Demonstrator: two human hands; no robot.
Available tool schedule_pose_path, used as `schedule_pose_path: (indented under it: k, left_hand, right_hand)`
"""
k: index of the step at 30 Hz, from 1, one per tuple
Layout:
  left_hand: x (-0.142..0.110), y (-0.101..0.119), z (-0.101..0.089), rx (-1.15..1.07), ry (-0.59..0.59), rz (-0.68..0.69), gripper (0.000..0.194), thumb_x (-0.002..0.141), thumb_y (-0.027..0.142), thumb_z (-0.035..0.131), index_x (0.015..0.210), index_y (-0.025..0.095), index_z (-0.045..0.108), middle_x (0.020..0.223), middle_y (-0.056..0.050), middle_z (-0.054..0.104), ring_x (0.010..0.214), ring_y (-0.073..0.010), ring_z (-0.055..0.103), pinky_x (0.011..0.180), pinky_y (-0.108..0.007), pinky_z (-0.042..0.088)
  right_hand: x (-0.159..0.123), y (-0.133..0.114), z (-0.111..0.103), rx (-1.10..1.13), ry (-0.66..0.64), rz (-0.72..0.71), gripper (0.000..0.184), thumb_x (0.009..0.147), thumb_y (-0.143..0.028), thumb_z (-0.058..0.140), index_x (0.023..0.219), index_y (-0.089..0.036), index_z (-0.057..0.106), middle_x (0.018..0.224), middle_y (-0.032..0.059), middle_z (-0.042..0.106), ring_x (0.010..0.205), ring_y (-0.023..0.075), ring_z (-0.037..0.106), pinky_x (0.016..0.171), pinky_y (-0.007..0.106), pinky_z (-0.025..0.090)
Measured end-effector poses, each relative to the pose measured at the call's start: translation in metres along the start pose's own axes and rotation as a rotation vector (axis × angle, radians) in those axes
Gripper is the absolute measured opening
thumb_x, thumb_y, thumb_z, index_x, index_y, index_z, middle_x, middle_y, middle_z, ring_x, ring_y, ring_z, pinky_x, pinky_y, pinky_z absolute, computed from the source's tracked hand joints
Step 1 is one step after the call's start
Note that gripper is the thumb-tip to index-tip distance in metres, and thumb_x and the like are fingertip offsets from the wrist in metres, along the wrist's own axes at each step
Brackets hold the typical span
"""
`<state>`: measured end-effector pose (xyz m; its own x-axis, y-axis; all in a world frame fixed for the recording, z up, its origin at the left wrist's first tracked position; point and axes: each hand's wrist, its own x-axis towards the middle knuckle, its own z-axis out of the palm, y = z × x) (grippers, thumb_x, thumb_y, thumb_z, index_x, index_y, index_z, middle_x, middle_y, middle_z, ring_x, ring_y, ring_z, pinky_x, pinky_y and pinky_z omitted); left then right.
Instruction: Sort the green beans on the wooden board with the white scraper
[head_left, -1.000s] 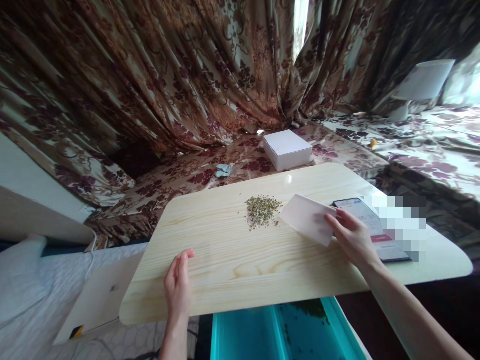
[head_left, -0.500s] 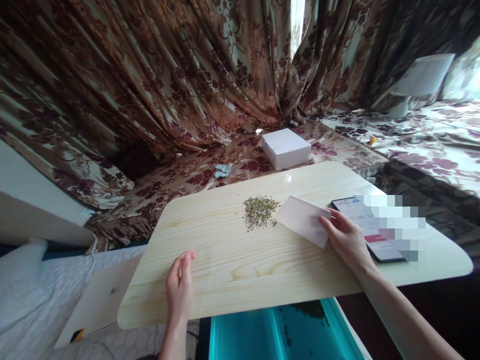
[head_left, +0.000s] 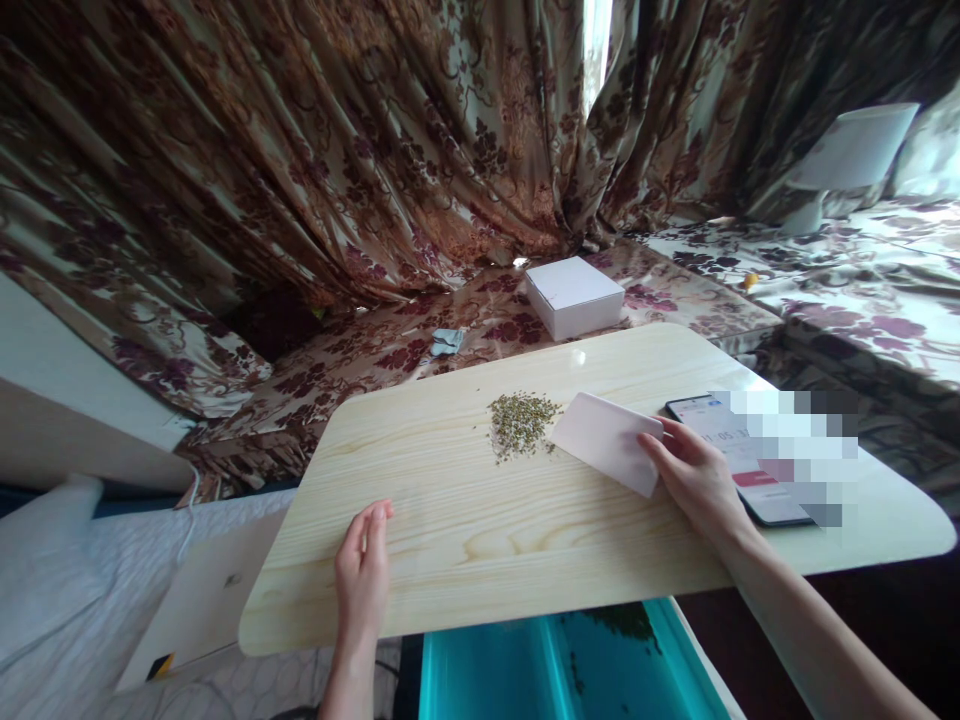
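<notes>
My right hand [head_left: 694, 475] pinches a white card [head_left: 609, 442] by its right end, thumb on the near face. The card is tilted over the tabletop, its left tip close beside a loose pile of small green and brown bits [head_left: 521, 425], like seeds or dried herb. My left hand [head_left: 364, 565] rests on its side at the near left of the wood-grain table [head_left: 442, 555], fingers loosely curved, with nothing visible in it. Right of my right hand lies a phone [head_left: 769, 490] with its screen lit, partly covered by a blurred patch.
Below the table's near edge is a turquoise divided bin [head_left: 487, 670], dark green material in its right compartment. Beyond the table, a white box [head_left: 575, 298] and a small pale blue cloth [head_left: 447, 342] lie on a floral cover. A lamp [head_left: 855, 150] stands far right.
The white card and my right hand have shifted slightly left, toward the pile, then stayed still. My left hand has hardly moved. The view has swayed a little.
</notes>
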<state>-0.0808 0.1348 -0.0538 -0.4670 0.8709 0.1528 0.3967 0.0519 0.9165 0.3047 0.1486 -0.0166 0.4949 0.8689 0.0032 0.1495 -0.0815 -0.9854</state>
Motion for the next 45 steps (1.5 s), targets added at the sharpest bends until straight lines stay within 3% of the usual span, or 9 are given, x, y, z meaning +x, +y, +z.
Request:
schedule_pose_path:
  k: [7,28,38,45]
  left_hand:
    - [0.000,0.000,0.000,-0.006,0.006,0.010,0.052,0.078,0.065,0.055,0.093,0.017,0.067,0.099,-0.009,0.069,0.101,-0.0265,0.061,0.091,-0.036,0.045]
    - [-0.001,0.002,0.000,-0.014,0.010,0.013,0.050,0.080,0.063,0.053,0.093,0.017,0.067,0.098,-0.009,0.069,0.101,-0.0264,0.061,0.090,-0.036,0.044]
    - [0.000,0.001,0.000,-0.013,0.003,0.009,0.049,0.080,0.062,0.053,0.092,0.017,0.066,0.098,-0.009,0.069,0.102,-0.0261,0.060,0.091,-0.036,0.043]
    - [-0.001,0.003,0.001,-0.005,0.003,0.007,0.050,0.080,0.063,0.052,0.095,0.017,0.066,0.099,-0.009,0.069,0.101,-0.0263,0.060,0.089,-0.036,0.044]
  right_hand:
    - [0.005,0.008,-0.001,0.033,-0.022,-0.009,0.044,0.069,-0.047,0.071,0.103,-0.019,0.067,0.087,0.0075,0.075,0.081,0.0256,0.070,0.066,0.034,0.055]
    - [0.000,-0.003,-0.004,0.091,-0.076,0.001,0.049,0.063,-0.052,0.076,0.099,-0.019,0.069,0.089,0.0092,0.076,0.080,0.0263,0.071,0.062,0.032,0.058]
    - [-0.005,-0.014,-0.023,0.057,0.082,-0.080,0.034,0.071,-0.045,0.071,0.098,-0.026,0.067,0.085,0.0031,0.075,0.081,0.0243,0.071,0.070,0.035,0.059]
    - [-0.020,-0.016,-0.033,-0.069,0.087,-0.143,0.033,0.071,-0.046,0.068,0.097,-0.025,0.066,0.092,0.0056,0.076,0.088,0.0284,0.071,0.078,0.042,0.059]
